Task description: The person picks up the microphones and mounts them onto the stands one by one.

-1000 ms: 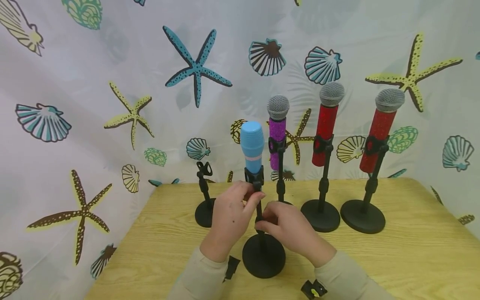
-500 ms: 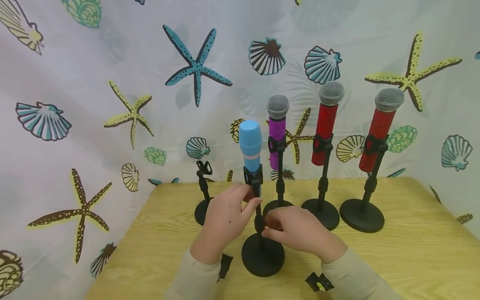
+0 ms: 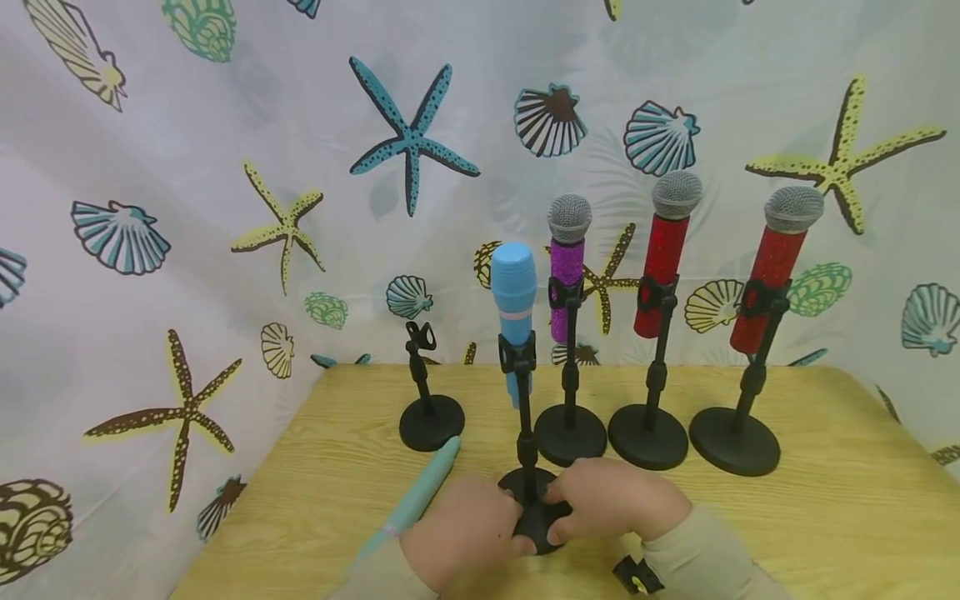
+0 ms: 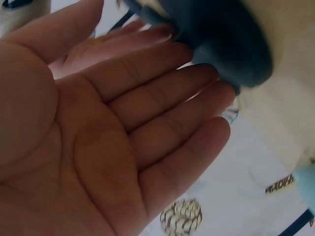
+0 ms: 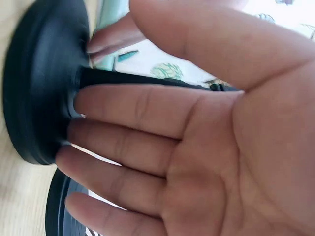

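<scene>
A blue microphone [image 3: 514, 287] sits in the clip of a black microphone stand [image 3: 527, 417]. My left hand [image 3: 468, 529] is low at the left of the stand's round base [image 4: 231, 44], its outstretched fingertips right at the base in the left wrist view. From the other side my right hand [image 3: 611, 504] touches the base [image 5: 42, 88]; its fingers [image 5: 128, 140] lie nearly straight against it. Both thumbs reach toward the front of the base in the head view. A pale teal rod with a pink band [image 3: 420, 487] lies on the table beside my left hand.
A stand with a purple microphone [image 3: 567, 258] and two with red microphones [image 3: 663, 250] [image 3: 772, 258] stand behind and to the right. A bare stand with only its clip [image 3: 427, 421] is at the back left. Patterned cloth [image 3: 300, 125] hangs behind the wooden table [image 3: 847, 517].
Both hands have moved down from the upright of the blue microphone's stand to its base. The teal rod has come into view beside the left forearm. The head view has shifted slightly.
</scene>
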A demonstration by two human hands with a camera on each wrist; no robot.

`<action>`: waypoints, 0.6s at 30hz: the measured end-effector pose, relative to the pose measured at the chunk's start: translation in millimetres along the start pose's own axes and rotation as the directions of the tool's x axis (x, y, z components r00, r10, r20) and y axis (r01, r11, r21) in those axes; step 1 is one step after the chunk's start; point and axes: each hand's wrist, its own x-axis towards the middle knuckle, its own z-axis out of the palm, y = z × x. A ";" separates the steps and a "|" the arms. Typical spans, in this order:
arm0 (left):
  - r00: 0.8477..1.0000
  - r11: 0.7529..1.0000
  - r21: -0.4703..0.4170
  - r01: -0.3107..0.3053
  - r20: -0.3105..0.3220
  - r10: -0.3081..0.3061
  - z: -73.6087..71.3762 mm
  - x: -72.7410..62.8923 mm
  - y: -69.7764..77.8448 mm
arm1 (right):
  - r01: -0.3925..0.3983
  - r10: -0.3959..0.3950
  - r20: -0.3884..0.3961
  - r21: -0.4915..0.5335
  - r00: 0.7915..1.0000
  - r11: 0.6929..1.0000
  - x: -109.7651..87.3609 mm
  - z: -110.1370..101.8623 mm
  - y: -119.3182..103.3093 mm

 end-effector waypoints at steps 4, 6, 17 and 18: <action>0.997 1.000 0.022 0.012 0.072 -0.013 10.6 2.8 4.3 | 0.038 -0.038 -0.010 -0.012 0.999 0.999 3.6 8.7 -5.7; 0.996 1.000 0.023 0.020 0.084 -0.021 11.4 4.3 3.0 | 0.051 -0.053 -0.033 -0.053 0.998 0.997 6.1 11.3 -9.0; 0.997 0.996 0.050 0.068 0.036 -0.070 10.7 31.2 -27.0 | 0.023 -0.063 -0.201 -0.194 0.978 0.981 34.0 30.5 -9.6; 0.996 0.995 0.058 0.076 0.042 -0.078 9.6 35.7 -31.4 | 0.009 -0.051 -0.214 -0.192 0.976 0.981 38.6 30.6 -10.6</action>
